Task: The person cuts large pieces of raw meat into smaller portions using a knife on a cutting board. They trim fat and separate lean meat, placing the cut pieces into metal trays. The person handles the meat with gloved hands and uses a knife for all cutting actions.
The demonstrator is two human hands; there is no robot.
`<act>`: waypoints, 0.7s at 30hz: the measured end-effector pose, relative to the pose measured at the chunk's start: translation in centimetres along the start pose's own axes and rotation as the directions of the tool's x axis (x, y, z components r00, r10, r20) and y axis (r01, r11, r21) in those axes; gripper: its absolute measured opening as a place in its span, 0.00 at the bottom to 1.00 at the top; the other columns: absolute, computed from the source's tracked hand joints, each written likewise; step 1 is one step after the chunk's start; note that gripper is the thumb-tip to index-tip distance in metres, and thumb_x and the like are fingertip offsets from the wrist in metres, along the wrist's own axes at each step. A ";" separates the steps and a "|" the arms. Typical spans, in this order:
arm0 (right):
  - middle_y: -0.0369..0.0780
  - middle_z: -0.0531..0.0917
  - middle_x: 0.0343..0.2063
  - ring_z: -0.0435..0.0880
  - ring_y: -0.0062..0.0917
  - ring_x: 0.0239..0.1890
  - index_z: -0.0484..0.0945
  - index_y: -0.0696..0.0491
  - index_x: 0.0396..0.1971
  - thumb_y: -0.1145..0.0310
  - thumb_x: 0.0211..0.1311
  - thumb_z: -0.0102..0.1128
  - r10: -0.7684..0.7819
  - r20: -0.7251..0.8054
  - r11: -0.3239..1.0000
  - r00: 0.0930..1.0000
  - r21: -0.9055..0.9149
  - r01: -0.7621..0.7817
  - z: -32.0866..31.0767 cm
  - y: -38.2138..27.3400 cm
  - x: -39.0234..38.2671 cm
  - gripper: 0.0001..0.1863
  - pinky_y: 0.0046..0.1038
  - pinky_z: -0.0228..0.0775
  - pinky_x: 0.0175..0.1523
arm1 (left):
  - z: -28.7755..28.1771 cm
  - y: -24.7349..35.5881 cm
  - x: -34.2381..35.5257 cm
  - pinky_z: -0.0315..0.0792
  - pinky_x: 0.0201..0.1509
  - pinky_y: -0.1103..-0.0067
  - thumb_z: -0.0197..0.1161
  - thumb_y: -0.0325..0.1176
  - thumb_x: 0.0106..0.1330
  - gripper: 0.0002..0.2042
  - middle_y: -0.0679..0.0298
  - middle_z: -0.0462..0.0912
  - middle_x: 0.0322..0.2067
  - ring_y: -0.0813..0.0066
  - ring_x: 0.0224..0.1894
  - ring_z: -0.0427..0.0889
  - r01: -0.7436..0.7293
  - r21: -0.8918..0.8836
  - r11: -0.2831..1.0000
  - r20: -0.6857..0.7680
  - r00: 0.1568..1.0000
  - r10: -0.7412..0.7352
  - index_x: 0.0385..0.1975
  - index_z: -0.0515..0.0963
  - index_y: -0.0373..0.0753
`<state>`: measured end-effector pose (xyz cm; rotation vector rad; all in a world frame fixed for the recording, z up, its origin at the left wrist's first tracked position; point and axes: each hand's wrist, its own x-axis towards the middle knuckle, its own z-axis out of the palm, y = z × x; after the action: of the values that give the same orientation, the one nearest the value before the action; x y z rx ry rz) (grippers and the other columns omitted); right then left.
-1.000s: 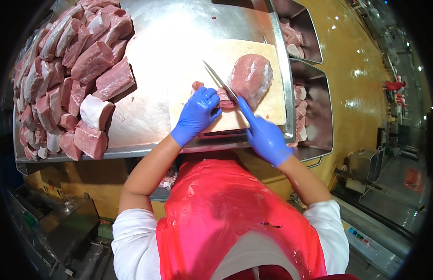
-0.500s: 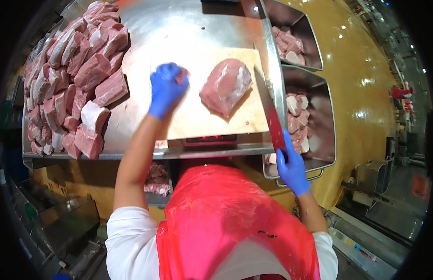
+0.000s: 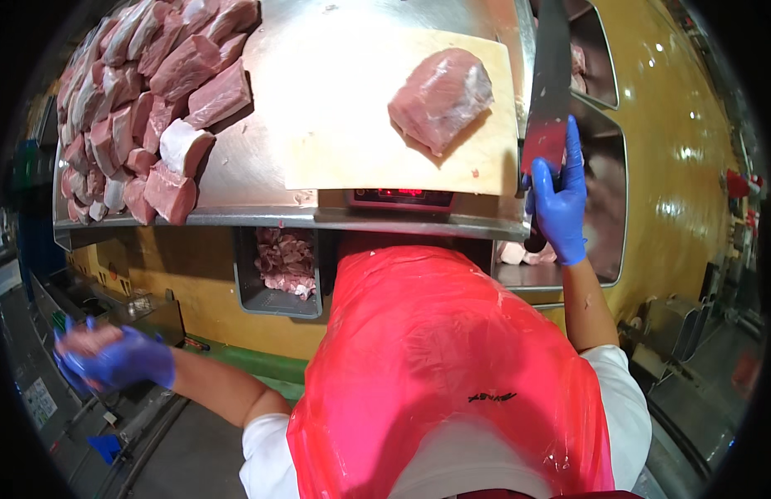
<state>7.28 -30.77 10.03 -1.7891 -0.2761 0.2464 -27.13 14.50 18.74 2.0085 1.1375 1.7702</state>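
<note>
My left hand (image 3: pixel 119 359), in a blue glove, is stretched far out to the left, away from the table. Its fingers are closed round a pink piece of meat (image 3: pixel 90 339), somewhat blurred. At the table's right edge my gloved right hand (image 3: pixel 561 212) grips a long broad-bladed knife (image 3: pixel 550 83), its blade pointing away from me and its dark handle partly hidden. A large pink meat chunk (image 3: pixel 442 100) lies alone on the pale cutting board (image 3: pixel 344 162), left of the blade and apart from it.
Many meat pieces (image 3: pixel 123 116) are heaped on the steel table (image 3: pixel 244 187) at left. A scale display (image 3: pixel 402 197) glows red below the board. A grey bin (image 3: pixel 273 305) of trimmings (image 3: pixel 284 259) sits under the front edge. Metal tubs (image 3: pixel 608 191) with meat stand at right.
My left hand has swung from the board out to the far lower left with the meat. My right hand and the knife appear higher in view, the blade now more upright.
</note>
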 end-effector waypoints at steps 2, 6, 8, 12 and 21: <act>0.30 0.77 0.24 0.66 0.07 0.18 0.49 0.40 0.78 0.79 0.70 0.52 -0.138 0.002 0.990 0.990 0.020 0.138 1.6 -0.9 1.9 0.41 0.14 0.63 0.21 | 0.5 -4.4 -7.2 0.72 0.55 0.65 0.58 0.34 0.69 0.17 0.52 0.79 0.49 0.60 0.51 0.78 0.025 -0.070 0.997 0.301 0.954 -0.003 0.55 0.74 0.34; 0.31 0.79 0.25 0.68 0.07 0.19 0.48 0.40 0.78 0.78 0.70 0.53 -0.046 0.064 0.995 0.997 0.093 0.040 5.4 -4.1 2.5 0.41 0.15 0.64 0.22 | -1.6 -16.5 -30.7 0.67 0.66 0.58 0.68 0.30 0.60 0.24 0.45 0.74 0.54 0.45 0.60 0.71 0.037 0.358 0.933 0.682 0.672 -0.289 0.56 0.72 0.32; 0.32 0.79 0.26 0.68 0.07 0.19 0.48 0.43 0.78 0.78 0.70 0.52 -0.047 0.012 0.998 0.999 0.038 0.047 5.9 -3.1 2.1 0.40 0.15 0.65 0.23 | 1.1 -14.8 -31.6 0.68 0.66 0.61 0.69 0.26 0.59 0.24 0.45 0.73 0.57 0.49 0.60 0.73 0.111 0.236 0.965 0.746 0.616 -0.253 0.56 0.73 0.31; 0.35 0.78 0.26 0.69 0.10 0.18 0.43 0.48 0.78 0.77 0.71 0.53 0.071 -0.094 0.992 0.993 0.106 -0.061 5.2 -1.7 0.3 0.41 0.16 0.63 0.20 | 13.6 -0.4 -19.6 0.77 0.55 0.67 0.69 0.25 0.57 0.17 0.52 0.80 0.48 0.55 0.47 0.83 0.255 -0.338 0.906 0.887 0.408 0.216 0.47 0.80 0.35; 0.36 0.78 0.26 0.70 0.13 0.14 0.60 0.54 0.68 0.74 0.73 0.52 0.230 -0.271 0.947 0.935 0.282 -0.152 0.5 1.2 -5.5 0.26 0.16 0.62 0.18 | 33.9 22.0 -22.4 0.61 0.71 0.63 0.67 0.46 0.58 0.15 0.59 0.78 0.56 0.56 0.65 0.71 -0.486 -0.831 0.269 0.450 -0.304 0.840 0.42 0.87 0.49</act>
<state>1.95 -32.35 8.89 -1.5676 0.1465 0.1370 13.43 -4.87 7.79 2.8678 -1.0422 0.2756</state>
